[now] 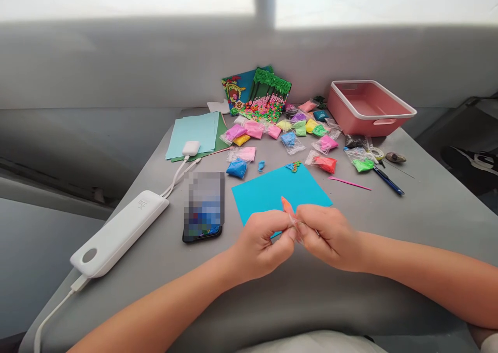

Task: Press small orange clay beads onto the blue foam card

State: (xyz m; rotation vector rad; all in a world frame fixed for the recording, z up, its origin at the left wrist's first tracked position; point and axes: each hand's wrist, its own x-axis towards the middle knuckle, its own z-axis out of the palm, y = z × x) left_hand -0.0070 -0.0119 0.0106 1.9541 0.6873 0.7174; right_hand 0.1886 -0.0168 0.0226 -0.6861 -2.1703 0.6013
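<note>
Head view: pink tub (pixel 369 115) beside small bags of coloured clay (pixel 299 130).

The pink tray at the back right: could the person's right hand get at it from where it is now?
Probably yes. The pink tray sits open near the table's far right edge, and only small clay packets and a pen lie low between. But the right hand now pinches an orange clay piece together with the left hand.

Two bare forearms, left hand (pixel 259 241) and right hand (pixel 327 233) unadorned, no sleeves visible.
</note>
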